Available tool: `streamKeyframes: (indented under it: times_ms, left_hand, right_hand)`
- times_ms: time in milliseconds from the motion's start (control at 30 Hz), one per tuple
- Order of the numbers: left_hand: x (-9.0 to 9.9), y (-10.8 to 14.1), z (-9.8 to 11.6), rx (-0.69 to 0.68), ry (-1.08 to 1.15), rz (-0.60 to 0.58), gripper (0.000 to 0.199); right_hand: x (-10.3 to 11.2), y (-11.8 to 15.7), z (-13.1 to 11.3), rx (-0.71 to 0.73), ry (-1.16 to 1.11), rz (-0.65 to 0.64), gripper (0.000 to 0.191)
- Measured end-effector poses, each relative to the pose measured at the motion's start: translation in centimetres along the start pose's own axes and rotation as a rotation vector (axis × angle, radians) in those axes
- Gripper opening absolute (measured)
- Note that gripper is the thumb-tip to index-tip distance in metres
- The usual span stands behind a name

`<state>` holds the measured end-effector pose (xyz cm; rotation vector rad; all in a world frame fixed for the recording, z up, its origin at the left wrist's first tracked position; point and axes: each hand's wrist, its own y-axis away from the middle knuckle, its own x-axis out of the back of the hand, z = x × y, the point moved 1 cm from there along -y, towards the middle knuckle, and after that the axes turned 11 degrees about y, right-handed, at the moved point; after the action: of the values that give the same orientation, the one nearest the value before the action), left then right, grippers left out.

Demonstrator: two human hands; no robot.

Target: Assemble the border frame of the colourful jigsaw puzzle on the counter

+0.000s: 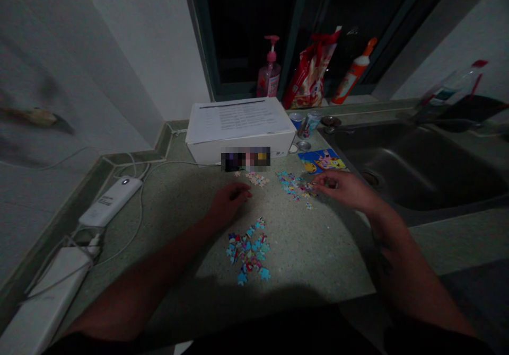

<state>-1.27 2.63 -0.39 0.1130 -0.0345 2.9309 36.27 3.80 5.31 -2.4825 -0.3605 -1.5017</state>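
My right hand [337, 186] reaches to the right edge of a loose pile of small jigsaw puzzle pieces [292, 181]. Its thumb and fingers are pinched together there, and what lies between the tips is too small to make out. My left hand [230, 202] hovers low over the counter, fingers loosely curled with a gap between thumb and index finger, nothing visible in it. Just beyond it lies a smaller group of pale pieces, backs up [257, 179]. Closer to my body spreads another pile of colourful, mostly blue pieces [248, 249]. A blue and yellow cartoon picture card [322, 160] lies behind my right hand.
A white box [240, 124] with a printed sheet on top stands at the back, beside small tins [309, 124]. The sink [397, 164] lies to the right. A power bank [111, 201], cables and a power strip [55, 286] occupy the left. Bottles and a red bag [312, 74] line the windowsill.
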Motion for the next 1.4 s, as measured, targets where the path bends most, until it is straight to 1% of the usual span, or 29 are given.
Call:
streamKeyframes:
  times_ms: [33, 67, 133, 233, 367, 467, 533, 633, 667, 733, 833, 933, 1067, 1233, 1400]
  left_hand:
    - [0.0, 0.0, 0.0, 0.004, 0.003, 0.000, 0.024]
    - [0.0, 0.0, 0.0, 0.007, 0.007, 0.000, 0.024]
    - [0.0, 0.0, 0.0, 0.009, 0.017, -0.003, 0.025]
    - [-0.1, 0.0, 0.0, 0.006, 0.017, -0.001, 0.024]
    - [0.1, 0.1, -0.2, -0.036, -0.072, 0.009, 0.022]
    - [0.4, 0.1, -0.3, -0.101, -0.219, 0.025, 0.021]
    - [0.7, 0.0, -0.2, -0.195, -0.371, 0.035, 0.019]
    - [1.0, -0.1, 0.1, -0.352, -0.613, 0.021, 0.017]
    - [1.0, -0.2, 0.2, -0.382, -0.684, 0.015, 0.018]
    - [0.8, -0.3, 0.3, -0.412, -0.837, 0.005, 0.025]
    - [0.5, -0.3, 0.2, -0.385, -0.998, 0.005, 0.040]
    - [0.2, -0.3, 0.0, -0.348, -1.074, -0.013, 0.047]
    - [0.1, -0.3, 0.0, -0.329, -1.111, -0.029, 0.052]
    - [0.2, -0.2, 0.4, -0.345, -1.085, -0.006, 0.046]
    - [0.3, -0.3, 0.3, -0.359, -1.055, 0.025, 0.041]
  right_hand:
    - [0.5, 0.2, 1.1, -0.034, -0.029, -0.067, 0.035]
    - [0.9, 0.4, 2.0, -0.060, -0.058, -0.106, 0.037]
    - [1.1, 0.8, 2.9, -0.083, -0.078, -0.218, 0.038]
    - [0.8, 1.0, 3.0, -0.094, -0.074, -0.346, 0.038]
    - [0.0, 0.9, 2.9, -0.092, -0.049, -0.408, 0.036]
    - [-0.2, 0.8, 3.1, -0.084, -0.022, -0.410, 0.035]
    - [-0.1, 0.8, 3.2, -0.082, -0.009, -0.404, 0.034]
    - [0.2, 0.8, 2.9, -0.082, 0.010, -0.382, 0.035]
    - [0.3, 0.7, 2.7, -0.080, 0.018, -0.369, 0.035]
    - [0.4, 0.7, 2.3, -0.070, 0.030, -0.342, 0.037]
    - [0.2, 0.8, 1.7, -0.058, 0.043, -0.321, 0.040]
    - [-0.1, 0.8, 1.1, -0.054, 0.058, -0.321, 0.038]
    - [-0.4, 0.7, 0.6, -0.039, 0.036, -0.339, 0.036]
    - [-0.6, 0.6, 0.0, -0.034, 0.052, -0.323, 0.036]
    - [-0.7, 0.6, -0.8, -0.026, 0.060, -0.324, 0.032]
